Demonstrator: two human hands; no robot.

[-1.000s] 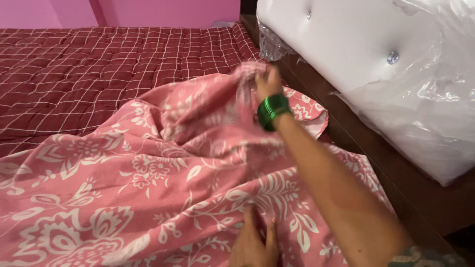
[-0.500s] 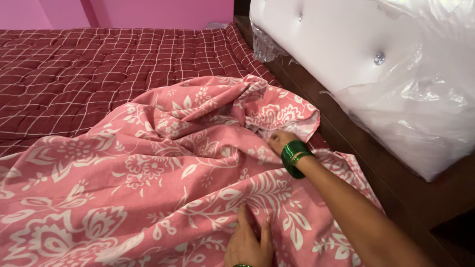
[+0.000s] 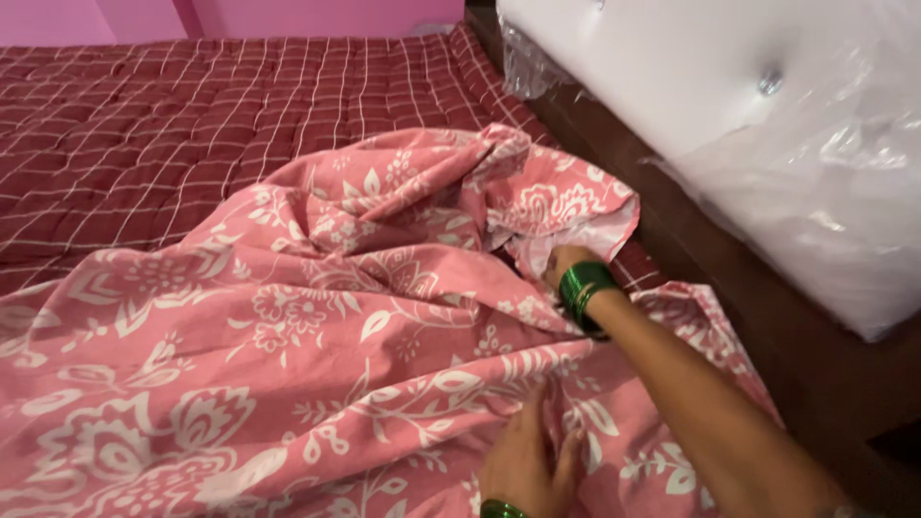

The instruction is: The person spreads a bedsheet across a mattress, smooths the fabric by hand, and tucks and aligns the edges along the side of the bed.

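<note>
A pink bedsheet point(image 3: 288, 326) with a white flower print lies bunched over a maroon checked quilt point(image 3: 144, 125). My right hand point(image 3: 566, 264), green bangles on its wrist, reaches into the crumpled corner of the sheet near the headboard. Its fingers are tucked under a fold and closed on the cloth. My left hand point(image 3: 528, 456) rests flat on the sheet at the bottom of the view, fingers pointing away from me, holding nothing.
A white padded headboard point(image 3: 691, 77), partly wrapped in clear plastic point(image 3: 825, 182), runs along the right on a dark wooden frame point(image 3: 767, 326). A pink wall point(image 3: 317, 14) stands at the far end of the bed.
My right hand let go of the raised sheet corner, dropped toward me and went into a lower fold. The corner now lies crumpled on the bed. My left hand stayed pressed on the sheet.
</note>
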